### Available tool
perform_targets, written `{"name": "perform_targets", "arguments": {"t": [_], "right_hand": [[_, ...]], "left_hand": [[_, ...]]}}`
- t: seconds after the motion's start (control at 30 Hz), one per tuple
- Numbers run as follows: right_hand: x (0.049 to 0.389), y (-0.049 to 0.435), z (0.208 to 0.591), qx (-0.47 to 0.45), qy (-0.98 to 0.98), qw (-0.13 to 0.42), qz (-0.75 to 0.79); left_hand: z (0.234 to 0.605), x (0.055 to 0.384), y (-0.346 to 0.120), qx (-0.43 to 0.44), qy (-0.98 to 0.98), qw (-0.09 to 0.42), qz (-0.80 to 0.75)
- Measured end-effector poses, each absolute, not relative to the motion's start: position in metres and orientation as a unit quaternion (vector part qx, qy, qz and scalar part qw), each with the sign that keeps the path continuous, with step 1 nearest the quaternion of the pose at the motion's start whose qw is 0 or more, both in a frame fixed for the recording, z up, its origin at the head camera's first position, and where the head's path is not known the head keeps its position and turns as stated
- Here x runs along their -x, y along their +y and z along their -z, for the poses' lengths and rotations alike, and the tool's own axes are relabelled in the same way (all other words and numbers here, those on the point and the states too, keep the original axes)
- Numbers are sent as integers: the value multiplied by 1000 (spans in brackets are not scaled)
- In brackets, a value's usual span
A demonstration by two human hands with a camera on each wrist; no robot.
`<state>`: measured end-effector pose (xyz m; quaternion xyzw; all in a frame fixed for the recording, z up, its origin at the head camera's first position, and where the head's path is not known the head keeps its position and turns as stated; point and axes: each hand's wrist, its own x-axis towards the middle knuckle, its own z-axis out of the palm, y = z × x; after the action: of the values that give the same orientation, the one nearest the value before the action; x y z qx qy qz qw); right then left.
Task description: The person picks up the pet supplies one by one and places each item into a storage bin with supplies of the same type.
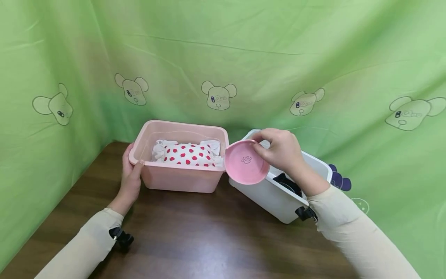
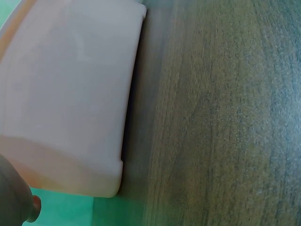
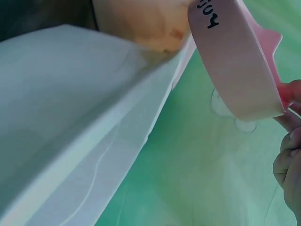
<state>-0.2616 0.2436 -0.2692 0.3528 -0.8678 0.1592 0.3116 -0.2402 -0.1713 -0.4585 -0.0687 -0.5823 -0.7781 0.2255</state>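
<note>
My right hand (image 1: 280,149) pinches a pink pet bowl (image 1: 246,164) by its rim, tilted so the paw print inside faces the head camera. Dark lettering and an ear-like point show on the bowl (image 3: 235,66) in the right wrist view. The bowl hangs over the near-left edge of a white bin (image 1: 268,197), beside the right end of a pink bin (image 1: 181,180). At the pink bin's left end, my left hand (image 1: 130,180) grips the rim, thumb on top. Inside that bin lies a white, ruffled cloth item with red spots (image 1: 188,154).
A black item (image 1: 287,184) sits in the white bin, partly hidden by my right forearm. Both bins stand on a dark wooden table (image 1: 195,232). Behind them hangs a green curtain (image 1: 174,50) with bear-head drawings.
</note>
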Motion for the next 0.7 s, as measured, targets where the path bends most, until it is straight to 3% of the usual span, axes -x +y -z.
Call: {"name": "perform_targets", "arguments": {"t": [0.7], "right_hand": [[323, 290, 255, -291, -913, 266, -103]], "left_hand": [[457, 240, -171, 69, -572, 227, 785]]}}
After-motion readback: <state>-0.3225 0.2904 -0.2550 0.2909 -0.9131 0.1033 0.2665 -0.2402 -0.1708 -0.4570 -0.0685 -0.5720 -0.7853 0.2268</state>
